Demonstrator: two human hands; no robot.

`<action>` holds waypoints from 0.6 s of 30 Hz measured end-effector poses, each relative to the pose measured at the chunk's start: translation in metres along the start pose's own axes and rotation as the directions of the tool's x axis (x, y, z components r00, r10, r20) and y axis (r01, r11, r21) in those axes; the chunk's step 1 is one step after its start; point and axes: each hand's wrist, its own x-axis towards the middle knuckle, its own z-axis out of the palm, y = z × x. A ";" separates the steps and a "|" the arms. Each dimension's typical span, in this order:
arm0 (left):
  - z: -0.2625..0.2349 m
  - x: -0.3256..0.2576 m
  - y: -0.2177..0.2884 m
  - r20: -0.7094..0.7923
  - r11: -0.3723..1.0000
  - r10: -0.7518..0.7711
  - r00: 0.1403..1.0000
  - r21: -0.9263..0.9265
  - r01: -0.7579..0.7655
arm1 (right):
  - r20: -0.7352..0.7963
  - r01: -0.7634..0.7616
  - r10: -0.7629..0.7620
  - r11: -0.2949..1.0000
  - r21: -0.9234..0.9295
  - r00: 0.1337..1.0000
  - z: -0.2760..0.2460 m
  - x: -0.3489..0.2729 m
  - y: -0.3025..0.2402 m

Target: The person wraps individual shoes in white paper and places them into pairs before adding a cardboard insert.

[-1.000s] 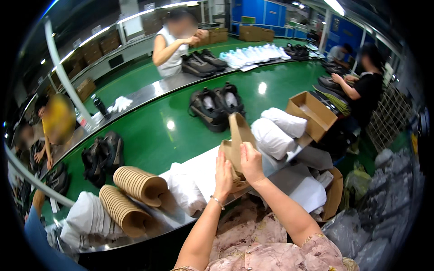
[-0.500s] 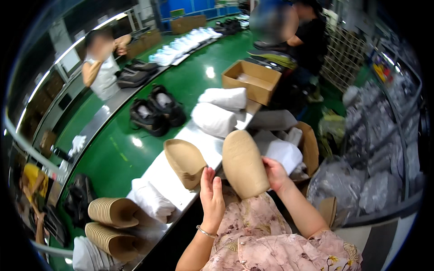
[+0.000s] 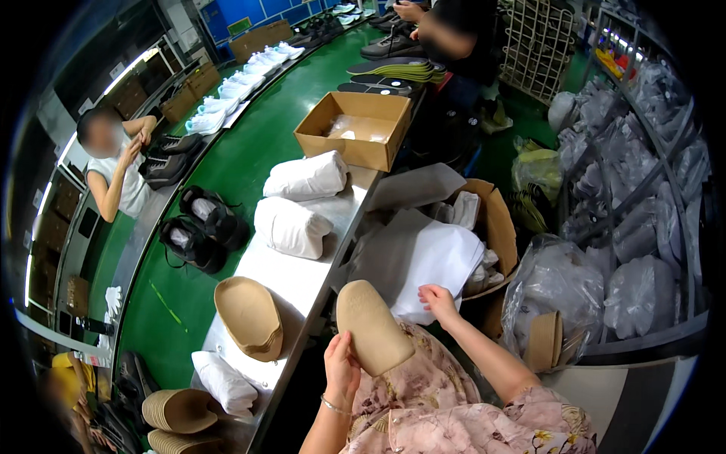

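My left hand [image 3: 342, 372] grips the lower left edge of a tan moulded paper-pulp shoe insert [image 3: 372, 327], held tilted over my lap with its smooth side up. Free of the insert, my right hand [image 3: 440, 304] has its fingers apart and is over the edge of a stack of white paper sheets [image 3: 412, 253]. On the metal ledge to the left, a few nested tan inserts [image 3: 243, 312] lie with their hollow side up. White wrapped bundles [image 3: 291, 225] rest on the same ledge, farther off.
Taller stacks of inserts [image 3: 175, 410] stand at the lower left. Dark shoes [image 3: 204, 227] sit on the green conveyor belt [image 3: 291, 106]. An open carton [image 3: 355, 125] is at the ledge's far end. Bagged goods [image 3: 635, 227] fill a rack at right. Co-workers are across the belt and ahead.
The insert has passed from my right hand into my left and moved lower. My right hand has let go and shifted toward the paper sheets. The view has turned right.
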 end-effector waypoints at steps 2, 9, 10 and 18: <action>-0.006 0.010 -0.006 -0.034 1.000 0.013 0.999 -0.017 -0.014 | -0.040 0.296 -0.326 0.898 -0.324 0.945 0.011 0.030 0.021; -0.015 0.032 -0.011 -0.151 1.000 -0.019 0.988 0.013 0.021 | 0.212 0.400 -0.469 0.349 -0.847 0.857 0.048 0.084 0.030; -0.021 0.033 -0.013 -0.163 0.999 -0.026 0.986 0.019 0.030 | 0.222 0.398 -0.481 0.303 -0.866 0.848 0.052 0.088 0.032; 0.000 0.056 -0.012 -0.213 0.995 -0.087 0.973 0.028 0.095 | 0.252 0.347 -0.384 0.202 -0.916 0.888 0.038 0.111 0.037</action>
